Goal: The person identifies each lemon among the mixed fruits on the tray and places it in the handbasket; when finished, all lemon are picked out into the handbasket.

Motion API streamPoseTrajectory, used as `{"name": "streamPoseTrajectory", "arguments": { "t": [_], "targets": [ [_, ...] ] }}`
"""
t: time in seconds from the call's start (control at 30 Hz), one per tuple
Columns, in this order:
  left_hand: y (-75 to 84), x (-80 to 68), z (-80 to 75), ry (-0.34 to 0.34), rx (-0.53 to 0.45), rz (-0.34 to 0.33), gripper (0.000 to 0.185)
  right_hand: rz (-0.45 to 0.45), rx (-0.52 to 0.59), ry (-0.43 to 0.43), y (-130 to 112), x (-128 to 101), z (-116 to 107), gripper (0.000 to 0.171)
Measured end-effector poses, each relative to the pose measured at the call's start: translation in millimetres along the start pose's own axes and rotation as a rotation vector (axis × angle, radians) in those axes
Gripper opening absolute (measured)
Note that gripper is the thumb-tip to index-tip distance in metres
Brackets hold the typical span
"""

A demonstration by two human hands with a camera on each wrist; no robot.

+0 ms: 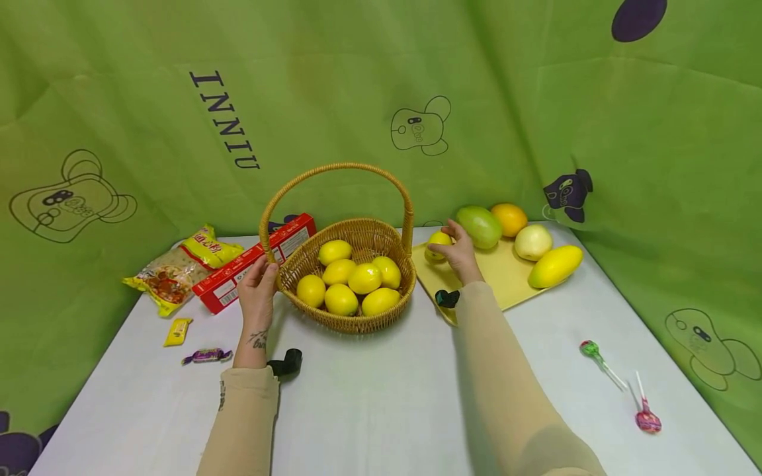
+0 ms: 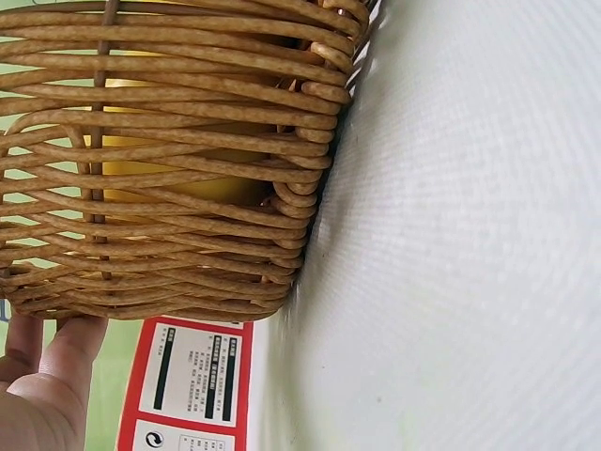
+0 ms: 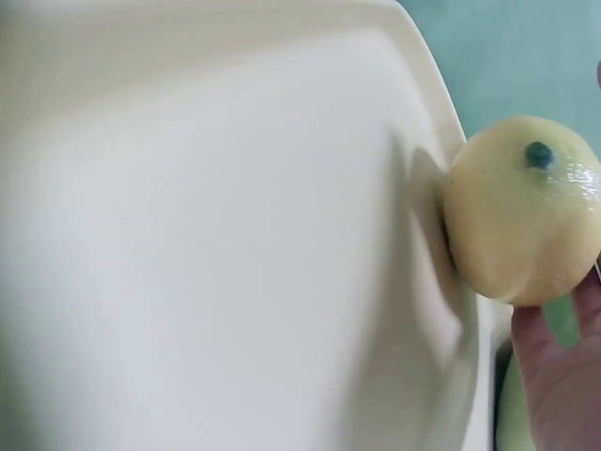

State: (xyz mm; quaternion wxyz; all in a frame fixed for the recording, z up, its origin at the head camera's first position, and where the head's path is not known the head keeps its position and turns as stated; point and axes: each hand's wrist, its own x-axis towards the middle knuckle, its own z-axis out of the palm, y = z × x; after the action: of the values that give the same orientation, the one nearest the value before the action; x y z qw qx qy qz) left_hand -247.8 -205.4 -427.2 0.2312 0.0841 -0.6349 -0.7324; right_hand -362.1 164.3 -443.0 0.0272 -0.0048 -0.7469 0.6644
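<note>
– What is in the basket?

– Six yellow lemons, piled close together. The basket is woven, with a tall round handle, and it sits on the white bench.

– What are the hands doing?

– The left hand rests against the basket's rim on its left side, with the thumb touching the weave. I cannot tell if the fingers curl round the rim. The right hand holds one more lemon. Its fingers are curled round it.

– Where is that lemon?

– At the near left corner of the yellow tray, just right of the basket. In the right wrist view it touches the tray's edge.

– What else is on the tray?

– A green mango, an orange, a pale apple and a yellow mango, all along the far side.

– And on the bench?

– A red box and a snack bag to the left of the basket, two small sweets nearer, and two lollipops on the right.
</note>
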Motion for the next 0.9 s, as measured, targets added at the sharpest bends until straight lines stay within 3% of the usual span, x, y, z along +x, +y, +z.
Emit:
{"name": "streamPoseTrajectory", "arguments": {
  "t": [0.23, 0.53, 0.67, 0.9],
  "targets": [
    [-0.3, 0.1, -0.1, -0.003, 0.002, -0.002, 0.038, 0.01, -0.131, -0.046, 0.0, -0.5, 4.3, 0.08],
    [0.8, -0.5, 0.1, -0.002, -0.015, 0.008, 0.034, 0.056, -0.193, -0.133, 0.2, -0.5, 4.1, 0.077],
    [0.3, -1.0, -0.1, -0.004, -0.026, 0.016, 0.031, 0.059, -0.138, -0.18, -3.7, -1.9, 0.7, 0.072],
    [0.5, -0.9, 0.1, 0.002, -0.027, 0.019, 0.032, 0.027, 0.139, -0.346, -21.5, -3.0, -14.0, 0.063]
  ]
}}
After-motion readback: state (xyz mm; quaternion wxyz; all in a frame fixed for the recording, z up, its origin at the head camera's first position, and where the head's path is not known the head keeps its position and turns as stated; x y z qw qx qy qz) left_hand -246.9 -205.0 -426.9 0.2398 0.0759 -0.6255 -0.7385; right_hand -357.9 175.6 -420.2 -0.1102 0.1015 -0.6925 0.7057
